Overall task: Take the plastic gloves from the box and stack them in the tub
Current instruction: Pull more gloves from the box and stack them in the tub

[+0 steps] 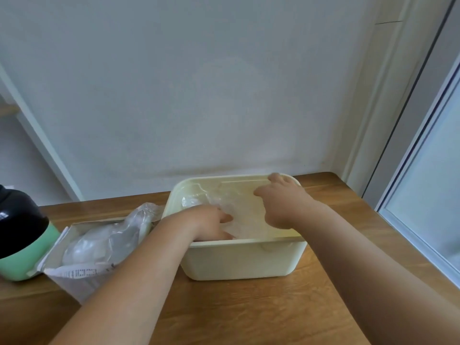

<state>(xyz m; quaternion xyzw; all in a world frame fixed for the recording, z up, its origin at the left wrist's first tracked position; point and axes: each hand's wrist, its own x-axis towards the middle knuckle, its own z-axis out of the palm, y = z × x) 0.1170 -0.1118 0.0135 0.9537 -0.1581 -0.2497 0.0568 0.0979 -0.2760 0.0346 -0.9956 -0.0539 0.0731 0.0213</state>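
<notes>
A cream tub (236, 260) is seen standing on a wooden tabletop (249, 310), close to the far wall (199, 95). Both hands are lowered into it. The left hand (211, 221) is reached in over the near left rim, with its thumb laid on crumpled clear plastic gloves (242, 215) lying in the tub; its fingertips are hidden behind the near wall, so it cannot be told whether the film is gripped or only pressed. The right hand (281, 202) is held farther in, its thumb stretched to the left and its fingers bent at the far right corner. Whether anything is pinched there cannot be made out, as the film is almost invisible against the pale tub floor. Just left of the tub, and partly covered by the left forearm, an open cardboard box (72, 282) is tilted on the tabletop, and a clear bundle of gloves (104, 242) is seen bulging from it; the print on its flap is too blurred to read. At the left edge a green bottle (20, 262) with a black cap is cut off by the frame. A window frame (423, 150) is partly shown on the right.
</notes>
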